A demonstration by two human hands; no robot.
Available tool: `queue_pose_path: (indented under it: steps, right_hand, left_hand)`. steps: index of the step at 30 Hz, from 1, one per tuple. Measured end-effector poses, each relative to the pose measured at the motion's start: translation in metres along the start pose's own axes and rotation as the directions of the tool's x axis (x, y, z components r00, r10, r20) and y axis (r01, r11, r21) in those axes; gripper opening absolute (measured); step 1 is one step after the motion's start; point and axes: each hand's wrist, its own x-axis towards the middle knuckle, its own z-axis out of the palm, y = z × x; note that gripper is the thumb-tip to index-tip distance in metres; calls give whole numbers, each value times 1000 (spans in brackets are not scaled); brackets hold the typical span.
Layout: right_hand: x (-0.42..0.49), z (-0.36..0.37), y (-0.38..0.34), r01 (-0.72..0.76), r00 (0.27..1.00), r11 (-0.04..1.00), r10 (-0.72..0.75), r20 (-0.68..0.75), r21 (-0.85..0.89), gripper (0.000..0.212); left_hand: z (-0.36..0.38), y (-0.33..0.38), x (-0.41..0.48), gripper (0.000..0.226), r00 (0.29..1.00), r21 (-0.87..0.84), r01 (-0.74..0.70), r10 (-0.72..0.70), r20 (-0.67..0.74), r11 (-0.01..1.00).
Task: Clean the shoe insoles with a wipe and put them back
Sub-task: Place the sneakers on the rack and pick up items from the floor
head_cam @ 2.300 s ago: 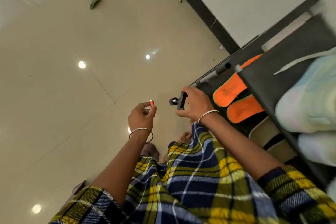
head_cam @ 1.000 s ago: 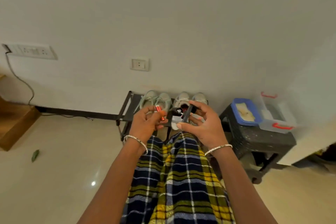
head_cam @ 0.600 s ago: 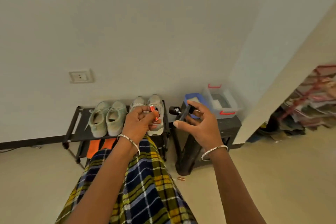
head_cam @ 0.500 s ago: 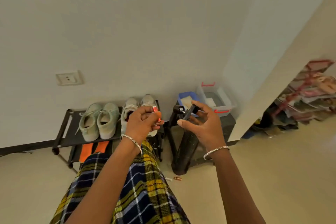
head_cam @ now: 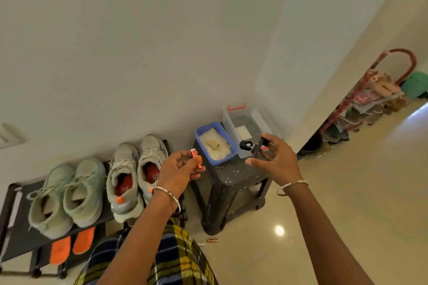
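Two flat orange foam insoles [head_cam: 60, 250] lie on the lower shelf of the black metal shoe rack [head_cam: 22, 249], at 8 o'clock. My left hand [head_cam: 178, 173] pinches small orange-red batteries [head_cam: 195, 158]. At its 3 o'clock, my right hand [head_cam: 275, 162] grips a small black device [head_cam: 256, 149].

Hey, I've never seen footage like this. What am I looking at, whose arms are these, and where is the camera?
No machine here: a person wears one wide-angle camera on the head, so every picture looks down at their own arms. The left hand pinches small orange cylinders, probably batteries. The right hand holds a black gadget with a round knob; I cannot tell what it is. A black shoe rack carries a mint pair and a grey pair, with orange insoles on the shelf below. Beside it, a black stool bears a blue tub of pale cloth and a clear box.
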Motion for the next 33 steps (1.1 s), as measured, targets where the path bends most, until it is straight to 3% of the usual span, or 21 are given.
queue_pose_path:
  steps: [6,13,20,28,33]
  right_hand:
    - [118,15,25,-47,999,980,46,-6,-196,84]
    - [222,53,77,-123,976,869,193,100,-479,88]
    - [270,77,119,-97,953,802,245,176,-589,86]
    - [294,71,114,-47,928,675,302,217,-737,95]
    - [295,86,116,-87,940,725,287,184,-684,97]
  left_hand:
    - [3,-6,73,15,1000,30,4,-4,-8,1000]
    - [0,-20,131,11,1000,66,13,-14,20,998]
    - [-12,-35,169,14,998,76,55,-57,24,996]
    - [-6,-41,183,17,995,79,65,-71,64,995]
    - [-2,-44,182,16,994,76,76,-82,78,994]
